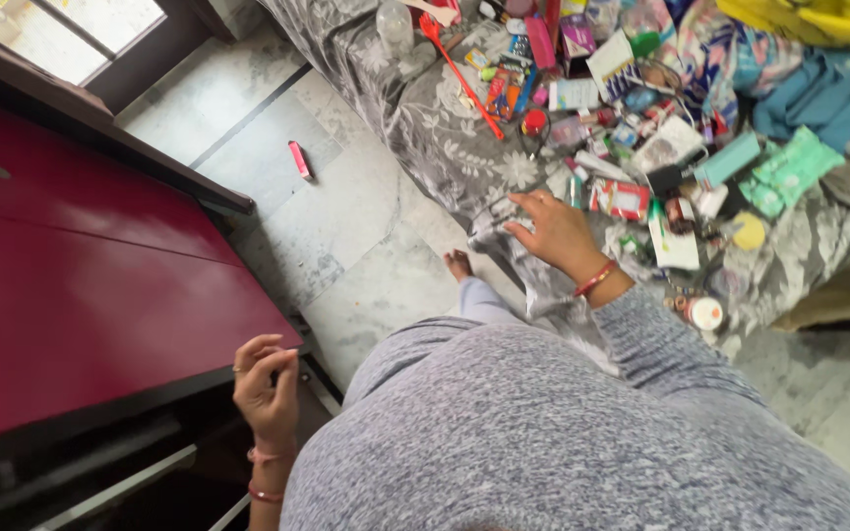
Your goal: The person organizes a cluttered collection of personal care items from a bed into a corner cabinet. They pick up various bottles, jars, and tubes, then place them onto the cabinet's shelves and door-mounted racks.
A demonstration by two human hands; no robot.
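Fingers curled loosely, empty, on my left hand (266,388), raised beside maroon cabinet (71,285). Right hand (555,232), fingers spread, presses grey floral sheet (445,138) at bed edge. Beyond: clutter, red box (622,200), pink object (299,159) on floor.

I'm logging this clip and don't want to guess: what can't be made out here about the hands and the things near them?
- Head view: left hand is curled; whether it holds anything is hidden by its own fingers.
- Right hand rests at the edge of the grey floral bedcover; its fingertips blur into the cloth, so any grip is unclear.
- Small items on the bed are too small and blurred to identify.
- The open drawer is dark inside.
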